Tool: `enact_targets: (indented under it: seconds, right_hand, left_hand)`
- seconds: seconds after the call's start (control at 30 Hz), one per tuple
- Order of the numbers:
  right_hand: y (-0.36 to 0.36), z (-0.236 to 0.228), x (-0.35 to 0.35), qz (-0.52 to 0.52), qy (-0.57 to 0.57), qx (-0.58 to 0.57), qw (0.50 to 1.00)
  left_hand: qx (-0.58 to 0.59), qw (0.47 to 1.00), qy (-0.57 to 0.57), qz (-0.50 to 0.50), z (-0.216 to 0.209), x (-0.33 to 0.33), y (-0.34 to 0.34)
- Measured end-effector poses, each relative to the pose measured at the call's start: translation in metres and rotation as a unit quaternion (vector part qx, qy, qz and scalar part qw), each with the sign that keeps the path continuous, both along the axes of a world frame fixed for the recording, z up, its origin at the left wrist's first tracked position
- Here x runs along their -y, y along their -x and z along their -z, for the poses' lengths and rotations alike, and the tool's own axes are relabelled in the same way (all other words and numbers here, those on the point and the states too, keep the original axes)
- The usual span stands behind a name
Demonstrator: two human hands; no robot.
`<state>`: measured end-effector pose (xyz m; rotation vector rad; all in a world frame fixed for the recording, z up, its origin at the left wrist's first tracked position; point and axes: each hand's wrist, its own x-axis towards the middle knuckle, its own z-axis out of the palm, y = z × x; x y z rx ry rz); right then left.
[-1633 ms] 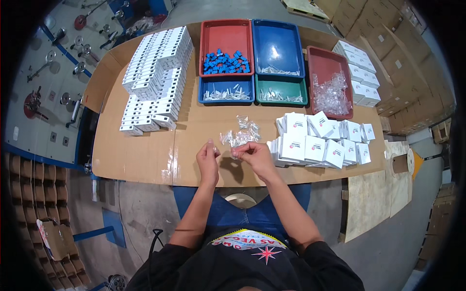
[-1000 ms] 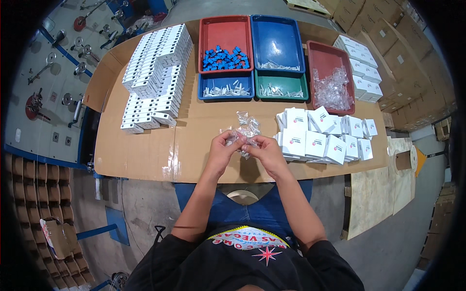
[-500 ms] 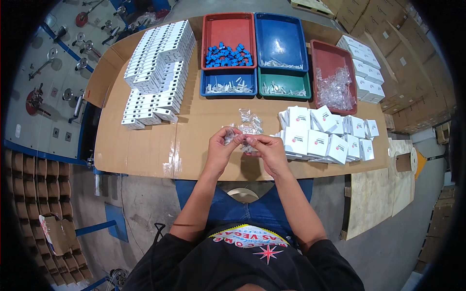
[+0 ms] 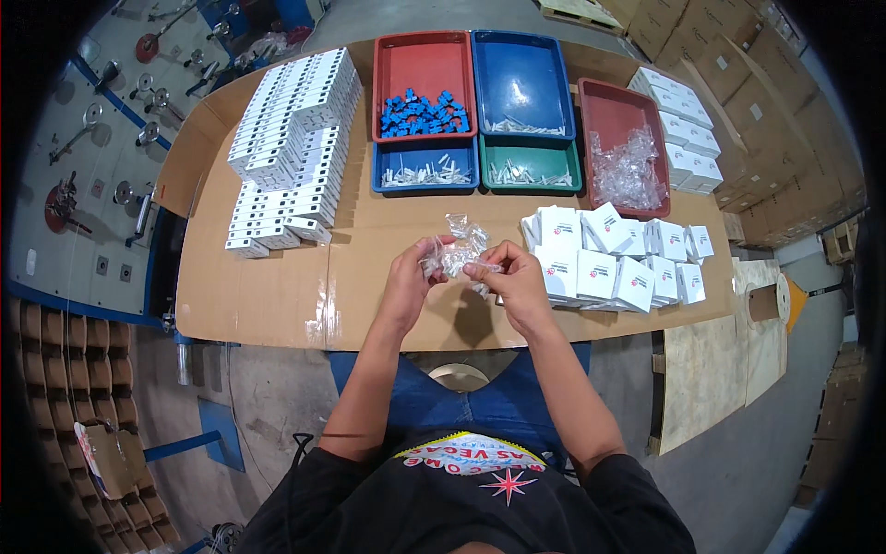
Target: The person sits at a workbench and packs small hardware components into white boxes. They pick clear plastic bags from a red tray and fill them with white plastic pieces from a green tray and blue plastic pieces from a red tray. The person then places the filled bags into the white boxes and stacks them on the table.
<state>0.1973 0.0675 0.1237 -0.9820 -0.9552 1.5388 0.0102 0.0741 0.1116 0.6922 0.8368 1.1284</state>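
Above the near middle of the cardboard-covered table [image 4: 397,323], my left hand [image 4: 408,279] is closed on a small clear plastic bag [image 4: 434,264]. My right hand [image 4: 519,284] pinches thumb to fingers at the bag's right side, around a thin whitish piece that is too small to make out. Just behind my fingers lies a loose heap of clear plastic packets [image 4: 469,233], partly hidden by the hands. To the right of my right hand, many flat white boxes [image 4: 598,272] are piled up.
Tall stacks of white boxes [image 4: 300,148] stand at the left. Along the back sit a red tray [image 4: 425,65] of blue parts, two blue trays [image 4: 519,74] and a green tray [image 4: 531,143] of small pieces, and a dark red tray [image 4: 620,106] of clear plastic. More white boxes [image 4: 678,120] lie far right.
My hands have moved apart slightly, the right one shifting a little to the right. More of the clear plastic now shows between them. The whole view has shifted slightly.
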Motion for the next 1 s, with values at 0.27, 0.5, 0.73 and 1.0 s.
enact_targets:
  seconds: [0.27,0.5,0.73,1.0]
  right_hand:
    - [-0.067,-0.029,-0.117,-0.038,0.056,0.26,0.963]
    - [-0.131,0.028,-0.237,-0.096,0.041,0.393,0.914]
    - [-0.141,0.052,-0.262,0.0,-0.262,0.685,0.68]
    - [-0.145,0.03,-0.259,-0.043,-0.26,0.68,0.684]
  left_hand:
    - [-0.242,0.962,-0.127,-0.024,0.01,-0.112,-0.04]
    - [-0.523,0.8,-0.28,-0.092,0.053,-0.22,-0.104]
    - [-0.591,0.73,-0.341,-0.037,0.059,-0.248,-0.113]
    - [-0.601,0.711,-0.363,0.036,0.044,-0.258,-0.113]
